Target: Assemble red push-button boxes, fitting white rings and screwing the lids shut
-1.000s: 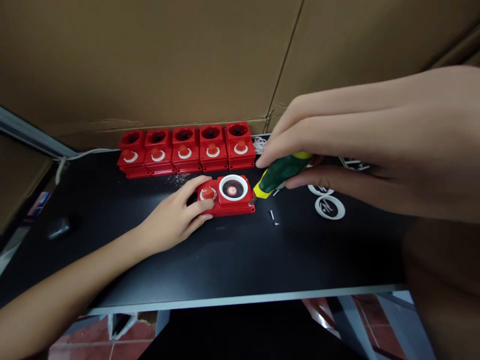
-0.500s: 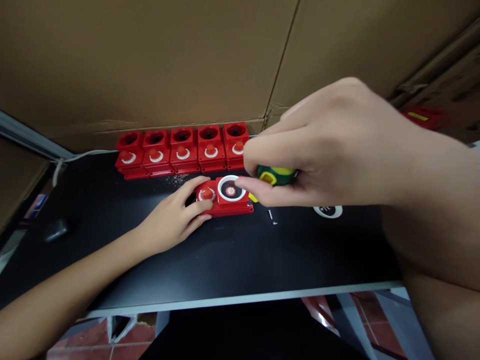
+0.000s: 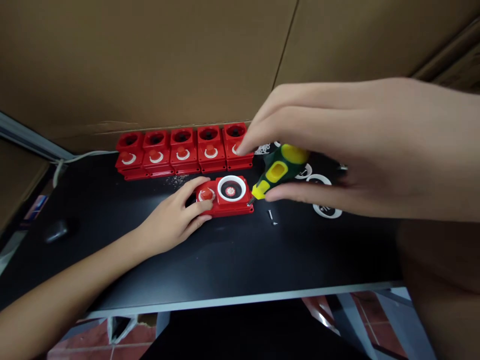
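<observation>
A red device (image 3: 240, 207) with a white ring and a red knob lies on the black table. My left hand (image 3: 180, 215) is closed around its left end, fingers on the knob side. A green and yellow screwdriver (image 3: 276, 171) leans with its tip at the device's right corner. Around its handle, my right hand (image 3: 322, 145) has thumb and fingers spread apart, the thumb near the yellow collar; whether the palm touches the handle is hidden. Small screws (image 3: 271, 217) lie to the right of the device.
Several red devices (image 3: 183, 150) stand in a row along the cardboard wall (image 3: 168, 60). White rings (image 3: 327, 212) lie at the right, partly under my right hand. A dark mouse-like object (image 3: 56, 231) sits at the left. The table's front edge (image 3: 240, 300) is pale.
My right hand has opened from its grip around the screwdriver, with the fingers spreading and more of the handle showing. My left hand and the device stay in place.
</observation>
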`<state>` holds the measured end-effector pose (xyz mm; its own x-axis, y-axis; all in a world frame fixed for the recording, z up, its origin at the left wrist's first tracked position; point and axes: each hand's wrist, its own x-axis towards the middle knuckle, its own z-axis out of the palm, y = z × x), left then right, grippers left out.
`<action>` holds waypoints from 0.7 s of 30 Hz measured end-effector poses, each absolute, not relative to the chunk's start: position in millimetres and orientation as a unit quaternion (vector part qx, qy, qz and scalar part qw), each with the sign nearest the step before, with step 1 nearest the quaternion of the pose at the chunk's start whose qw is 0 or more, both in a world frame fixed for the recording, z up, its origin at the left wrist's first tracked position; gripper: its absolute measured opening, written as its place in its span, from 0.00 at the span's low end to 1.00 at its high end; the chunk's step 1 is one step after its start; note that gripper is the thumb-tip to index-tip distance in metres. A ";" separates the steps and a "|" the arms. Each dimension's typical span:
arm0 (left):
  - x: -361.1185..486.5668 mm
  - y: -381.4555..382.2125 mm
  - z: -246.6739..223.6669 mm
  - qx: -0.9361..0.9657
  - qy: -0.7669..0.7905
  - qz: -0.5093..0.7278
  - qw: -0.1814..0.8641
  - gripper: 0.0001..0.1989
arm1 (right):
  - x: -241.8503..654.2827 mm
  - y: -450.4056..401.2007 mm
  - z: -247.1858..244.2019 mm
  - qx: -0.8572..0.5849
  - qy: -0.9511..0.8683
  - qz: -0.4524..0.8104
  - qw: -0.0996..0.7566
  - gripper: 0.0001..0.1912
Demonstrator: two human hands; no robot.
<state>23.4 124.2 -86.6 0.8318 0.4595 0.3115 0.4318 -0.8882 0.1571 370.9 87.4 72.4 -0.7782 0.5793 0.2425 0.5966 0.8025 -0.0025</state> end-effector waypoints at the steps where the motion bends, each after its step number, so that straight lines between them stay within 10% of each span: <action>1: 23.5 124.1 -86.4 0.956 0.233 0.173 0.041 0.10 | 373.8 86.2 74.2 -0.299 -0.946 -0.034 0.119 0.23; 21: 25.8 122.1 -83.8 0.954 0.235 0.178 0.059 0.11 | 357.2 82.3 76.3 -0.290 -0.946 -0.110 0.095 0.27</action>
